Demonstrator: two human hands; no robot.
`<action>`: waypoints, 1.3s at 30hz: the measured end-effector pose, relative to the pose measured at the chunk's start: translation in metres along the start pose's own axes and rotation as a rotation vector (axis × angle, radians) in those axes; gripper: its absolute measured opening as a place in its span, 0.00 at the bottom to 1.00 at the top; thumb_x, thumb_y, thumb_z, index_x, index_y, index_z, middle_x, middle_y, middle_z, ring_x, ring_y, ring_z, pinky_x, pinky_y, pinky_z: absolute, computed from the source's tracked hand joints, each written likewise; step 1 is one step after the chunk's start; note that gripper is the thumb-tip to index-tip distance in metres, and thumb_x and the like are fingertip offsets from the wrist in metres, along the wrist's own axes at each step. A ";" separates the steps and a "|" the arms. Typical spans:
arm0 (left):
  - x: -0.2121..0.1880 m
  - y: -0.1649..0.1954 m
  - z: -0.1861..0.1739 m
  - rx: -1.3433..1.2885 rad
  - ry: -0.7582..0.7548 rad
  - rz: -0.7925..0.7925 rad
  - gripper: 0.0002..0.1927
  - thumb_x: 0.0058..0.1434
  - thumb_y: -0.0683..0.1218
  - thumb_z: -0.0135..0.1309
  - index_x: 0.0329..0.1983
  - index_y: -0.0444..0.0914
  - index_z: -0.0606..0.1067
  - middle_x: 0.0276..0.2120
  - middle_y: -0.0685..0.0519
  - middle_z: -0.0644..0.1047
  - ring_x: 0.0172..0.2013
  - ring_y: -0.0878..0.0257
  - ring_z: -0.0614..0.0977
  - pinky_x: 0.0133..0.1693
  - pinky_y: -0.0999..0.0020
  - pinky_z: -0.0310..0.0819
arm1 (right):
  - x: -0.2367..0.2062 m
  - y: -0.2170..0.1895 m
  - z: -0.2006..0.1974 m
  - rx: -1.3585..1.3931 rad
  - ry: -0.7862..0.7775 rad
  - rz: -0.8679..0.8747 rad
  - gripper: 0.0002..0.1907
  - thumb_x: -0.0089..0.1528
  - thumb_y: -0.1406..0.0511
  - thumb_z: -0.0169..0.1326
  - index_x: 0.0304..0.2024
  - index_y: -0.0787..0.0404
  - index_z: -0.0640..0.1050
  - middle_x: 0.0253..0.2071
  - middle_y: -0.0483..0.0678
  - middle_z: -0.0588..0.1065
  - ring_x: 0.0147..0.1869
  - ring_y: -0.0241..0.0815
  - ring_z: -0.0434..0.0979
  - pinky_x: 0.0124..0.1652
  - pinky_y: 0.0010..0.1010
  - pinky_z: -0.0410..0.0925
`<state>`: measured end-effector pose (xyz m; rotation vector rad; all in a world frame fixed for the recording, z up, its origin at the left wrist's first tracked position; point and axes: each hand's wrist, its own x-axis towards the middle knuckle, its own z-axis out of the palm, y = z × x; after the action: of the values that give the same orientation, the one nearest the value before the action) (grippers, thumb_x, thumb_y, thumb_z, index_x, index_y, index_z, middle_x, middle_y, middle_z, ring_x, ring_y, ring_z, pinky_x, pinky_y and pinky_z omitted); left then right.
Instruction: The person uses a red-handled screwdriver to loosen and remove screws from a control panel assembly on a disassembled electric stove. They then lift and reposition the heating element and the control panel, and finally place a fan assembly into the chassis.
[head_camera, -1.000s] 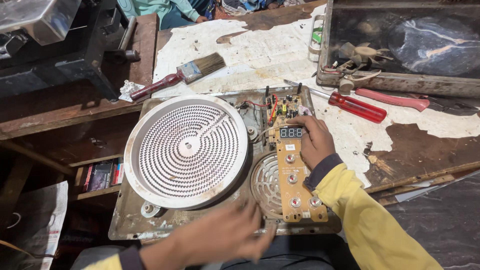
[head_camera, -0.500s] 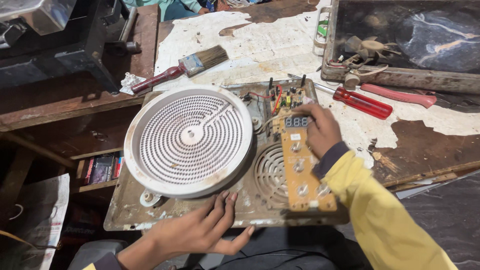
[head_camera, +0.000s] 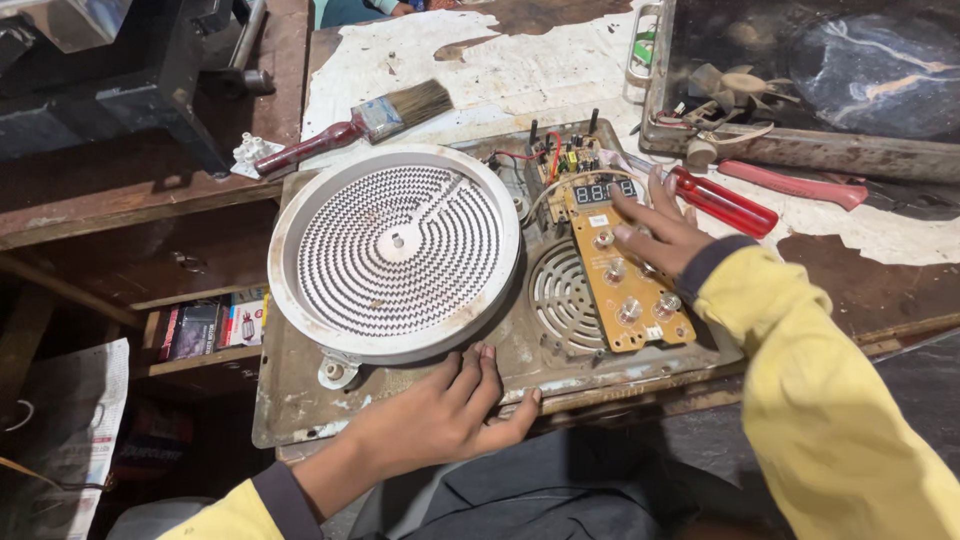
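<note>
Opened cooktop unit on the tabletop, viewed from above. Right hand lies flat and released, grasping nothing, its fingers spread over the upper half of the orange control board, just below the small digit display. The board's long axis runs from the display, beyond the fingertips, down toward the wrist and a little to its right; a row of round knobs follows that axis, the lower ones uncovered beside the yellow sleeve. Left hand rests palm down and loose, holding nothing, on the near edge of the metal base tray, fingertips touching the tray just below the rim of the white round heating coil. The right hand is the one on the board; the left is well apart from it, with the round vent grille lying between the two. Beyond the right hand's fingertips sits a cluster of wired components. To the right of that hand, near but not touching, lie a red-handled screwdriver and, farther out, pink-handled pliers. Far beyond the left hand, past the coil, lies a paintbrush with a red handle. A dark tray of parts stands well beyond the right hand. Nothing lies on the board's lower knobs.
</note>
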<state>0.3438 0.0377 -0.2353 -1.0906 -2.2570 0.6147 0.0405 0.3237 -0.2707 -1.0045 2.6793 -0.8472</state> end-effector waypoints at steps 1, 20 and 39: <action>0.000 0.001 -0.001 0.004 -0.013 0.000 0.27 0.65 0.48 0.44 0.68 0.41 0.60 0.45 0.33 0.79 0.43 0.46 0.84 0.46 0.59 0.79 | -0.014 -0.002 0.000 0.040 0.001 0.014 0.43 0.61 0.39 0.44 0.76 0.40 0.56 0.80 0.59 0.31 0.84 0.56 0.20 0.73 0.54 0.29; 0.284 -0.058 0.023 -0.306 0.367 -0.194 0.35 0.46 0.42 0.60 0.61 0.48 0.70 0.46 0.54 0.78 0.48 0.55 0.79 0.44 0.59 0.75 | -0.042 0.011 0.050 0.471 0.424 -0.196 0.32 0.70 0.56 0.50 0.74 0.58 0.61 0.74 0.51 0.63 0.76 0.42 0.61 0.70 0.34 0.55; 0.310 -0.094 0.073 -0.538 0.240 -0.244 0.30 0.53 0.40 0.59 0.59 0.49 0.65 0.48 0.51 0.79 0.47 0.51 0.83 0.42 0.52 0.78 | -0.076 -0.025 0.050 0.773 0.467 0.063 0.19 0.69 0.65 0.46 0.61 0.67 0.74 0.55 0.52 0.77 0.58 0.39 0.74 0.58 0.28 0.65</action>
<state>0.0838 0.2233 -0.1460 -1.0317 -2.3424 -0.2309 0.1286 0.3343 -0.3016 -0.5681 2.2804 -2.0767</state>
